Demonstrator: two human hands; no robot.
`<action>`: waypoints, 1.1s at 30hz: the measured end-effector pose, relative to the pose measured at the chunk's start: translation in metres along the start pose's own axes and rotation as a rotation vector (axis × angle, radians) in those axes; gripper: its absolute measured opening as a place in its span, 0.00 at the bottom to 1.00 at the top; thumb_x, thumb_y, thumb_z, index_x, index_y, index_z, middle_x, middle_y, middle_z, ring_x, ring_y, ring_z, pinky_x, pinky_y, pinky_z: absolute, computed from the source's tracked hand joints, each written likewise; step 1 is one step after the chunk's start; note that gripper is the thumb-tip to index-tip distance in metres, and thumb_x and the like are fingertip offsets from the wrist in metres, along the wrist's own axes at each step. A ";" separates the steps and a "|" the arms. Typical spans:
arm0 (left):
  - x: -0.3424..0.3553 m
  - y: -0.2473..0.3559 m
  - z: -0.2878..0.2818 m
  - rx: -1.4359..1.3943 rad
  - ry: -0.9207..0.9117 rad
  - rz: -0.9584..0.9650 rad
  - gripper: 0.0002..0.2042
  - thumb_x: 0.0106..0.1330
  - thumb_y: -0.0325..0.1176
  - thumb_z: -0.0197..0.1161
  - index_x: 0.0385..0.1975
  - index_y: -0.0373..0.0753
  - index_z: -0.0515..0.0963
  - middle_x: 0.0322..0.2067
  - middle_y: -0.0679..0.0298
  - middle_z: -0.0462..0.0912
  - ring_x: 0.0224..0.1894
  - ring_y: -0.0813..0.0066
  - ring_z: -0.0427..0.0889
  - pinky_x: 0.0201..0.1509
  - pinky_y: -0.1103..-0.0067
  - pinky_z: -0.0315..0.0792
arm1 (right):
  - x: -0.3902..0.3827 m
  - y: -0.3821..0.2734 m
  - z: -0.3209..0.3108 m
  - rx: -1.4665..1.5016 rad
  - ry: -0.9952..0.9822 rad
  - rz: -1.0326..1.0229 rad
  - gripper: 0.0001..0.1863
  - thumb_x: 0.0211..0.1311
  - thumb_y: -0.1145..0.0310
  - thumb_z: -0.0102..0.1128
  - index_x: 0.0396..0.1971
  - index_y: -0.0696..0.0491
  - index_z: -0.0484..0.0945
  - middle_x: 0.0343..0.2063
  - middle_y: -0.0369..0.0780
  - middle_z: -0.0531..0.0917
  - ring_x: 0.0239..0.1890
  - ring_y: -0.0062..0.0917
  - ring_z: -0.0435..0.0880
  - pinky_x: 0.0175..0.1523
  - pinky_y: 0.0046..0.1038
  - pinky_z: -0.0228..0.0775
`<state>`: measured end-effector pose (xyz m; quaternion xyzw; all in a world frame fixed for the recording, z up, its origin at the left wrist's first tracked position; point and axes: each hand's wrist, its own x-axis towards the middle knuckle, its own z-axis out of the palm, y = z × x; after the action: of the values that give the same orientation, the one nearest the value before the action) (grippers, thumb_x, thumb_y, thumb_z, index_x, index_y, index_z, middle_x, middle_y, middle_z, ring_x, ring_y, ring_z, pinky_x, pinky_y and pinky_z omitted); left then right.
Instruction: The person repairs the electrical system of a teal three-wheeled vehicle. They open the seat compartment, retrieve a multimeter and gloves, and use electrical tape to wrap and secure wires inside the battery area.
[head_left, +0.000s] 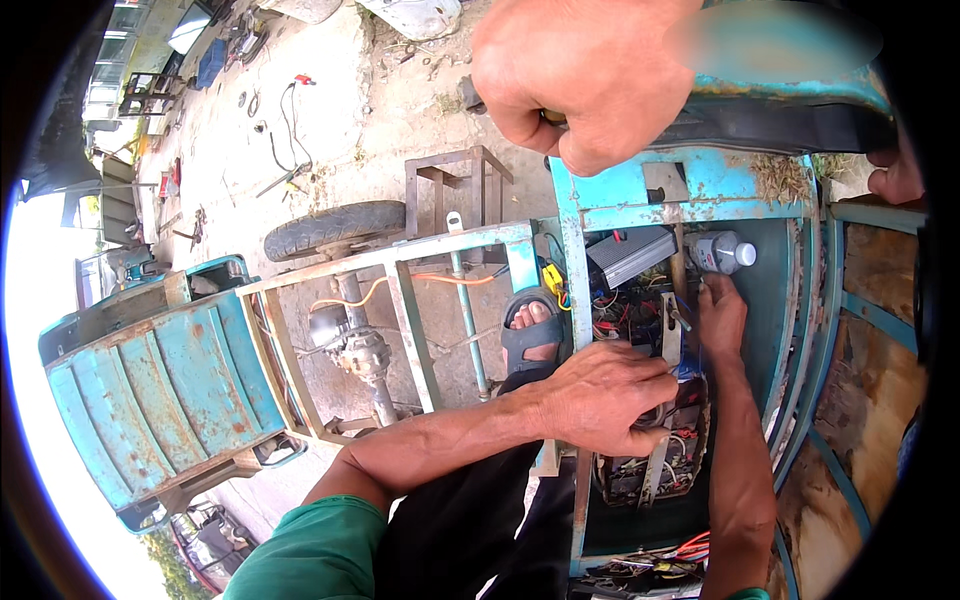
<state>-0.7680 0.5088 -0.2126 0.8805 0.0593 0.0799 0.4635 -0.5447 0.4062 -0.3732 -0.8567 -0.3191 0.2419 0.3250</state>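
Observation:
My left hand (612, 398) is closed above a compartment in a turquoise vehicle frame. A flat metal strip (654, 472) runs beneath it over tangled wires and a battery-like dark block; what its curled fingers grip is hidden. My right hand (722, 318) reaches along the compartment's right side, its fingers bent together beside a rusty upright bar (679, 262). Whatever they pinch is too small to make out. Just beyond these fingertips lies a clear plastic bottle (715, 253) with a white cap. Left of the bar sits a finned silver metal box (632, 257), near a yellow connector (553, 279).
Another person's closed hand (590, 80) hangs over the far edge, and part of a hand (897, 172) shows at far right. My sandalled foot (531, 335) stands within the open chassis frame (400, 300). Beyond are a tyre (335, 230) and a rusty metal stand (458, 180).

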 end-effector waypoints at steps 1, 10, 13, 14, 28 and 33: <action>-0.001 -0.001 0.003 -0.046 0.052 0.032 0.16 0.51 0.41 0.69 0.32 0.37 0.74 0.26 0.57 0.75 0.31 0.54 0.79 0.36 0.63 0.73 | -0.014 -0.009 -0.013 0.046 0.037 0.018 0.09 0.65 0.74 0.59 0.41 0.60 0.80 0.32 0.46 0.86 0.34 0.31 0.86 0.43 0.32 0.76; -0.130 0.078 -0.040 -0.513 0.329 -0.540 0.11 0.73 0.37 0.55 0.38 0.35 0.77 0.28 0.66 0.78 0.29 0.79 0.76 0.35 0.75 0.72 | -0.183 -0.129 -0.112 1.176 -0.033 0.355 0.05 0.67 0.72 0.59 0.40 0.53 0.77 0.30 0.35 0.82 0.29 0.20 0.82 0.36 0.22 0.75; -0.177 0.103 -0.044 -0.846 0.550 -0.762 0.15 0.73 0.43 0.53 0.40 0.35 0.78 0.30 0.64 0.79 0.33 0.76 0.79 0.37 0.78 0.74 | -0.248 -0.149 -0.177 1.413 -0.019 0.327 0.04 0.65 0.73 0.61 0.36 0.50 0.76 0.32 0.35 0.83 0.29 0.21 0.82 0.36 0.26 0.76; -0.225 0.115 -0.044 -0.940 0.687 -0.767 0.16 0.73 0.44 0.52 0.39 0.37 0.78 0.30 0.63 0.80 0.32 0.74 0.79 0.35 0.77 0.74 | -0.270 -0.157 -0.176 1.458 -0.117 0.324 0.04 0.64 0.73 0.61 0.36 0.50 0.76 0.32 0.35 0.83 0.29 0.23 0.82 0.36 0.26 0.76; -0.636 0.265 0.242 -1.327 1.088 -1.542 0.20 0.68 0.54 0.55 0.33 0.41 0.79 0.26 0.60 0.83 0.23 0.72 0.80 0.32 0.73 0.79 | -0.431 -0.173 -0.114 1.218 -0.740 0.476 0.07 0.60 0.70 0.59 0.38 0.47 0.75 0.30 0.35 0.81 0.30 0.29 0.81 0.37 0.31 0.76; -0.696 0.321 0.312 -1.234 0.983 -1.686 0.22 0.65 0.56 0.58 0.35 0.40 0.79 0.26 0.62 0.83 0.23 0.72 0.81 0.30 0.74 0.79 | -0.474 -0.158 -0.098 1.080 -0.788 0.465 0.06 0.59 0.65 0.57 0.35 0.47 0.73 0.30 0.34 0.80 0.30 0.27 0.80 0.35 0.33 0.74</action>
<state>-1.3794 -0.0476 -0.1806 0.0587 0.7533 0.0947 0.6482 -0.8674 0.1253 -0.0971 -0.4706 -0.0571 0.7215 0.5046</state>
